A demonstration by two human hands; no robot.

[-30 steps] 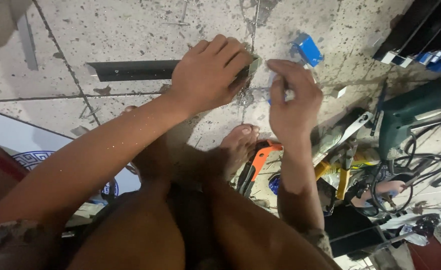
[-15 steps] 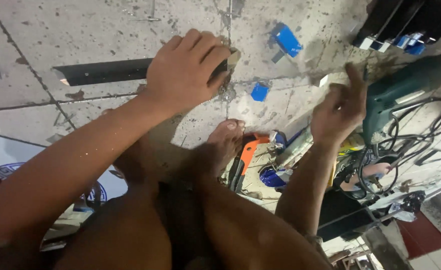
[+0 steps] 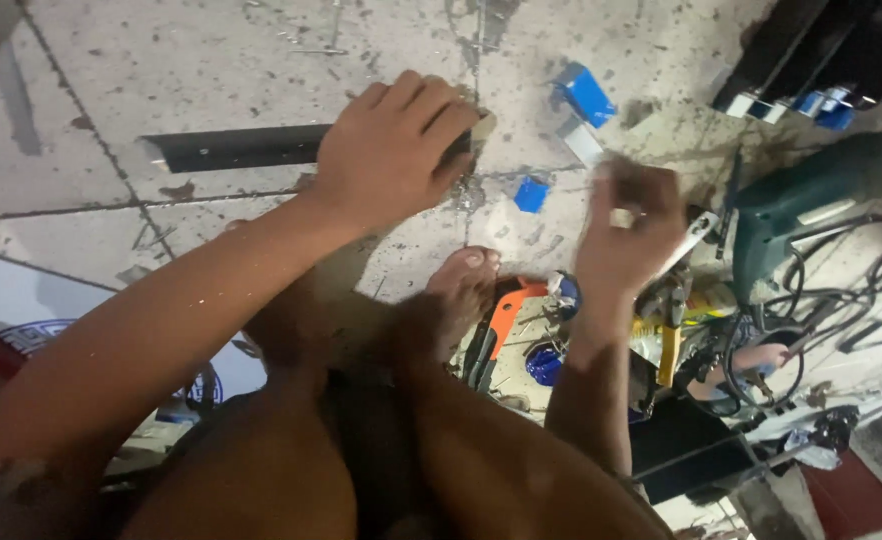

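— Two hands: what has each got?
— Left hand presses flat on the dark metal bar lying on the floor; right hand is blurred, grip unclear.
— The bar?
— Likely stiff, heavyish; grip mid-length.

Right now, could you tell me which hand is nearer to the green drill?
The right hand. It hovers just left of the green drill, apart from it, above the pile of tools. The left hand is farther off, pressed on the black bar on the floor.

Green drill, blue boxes (cables tangled).
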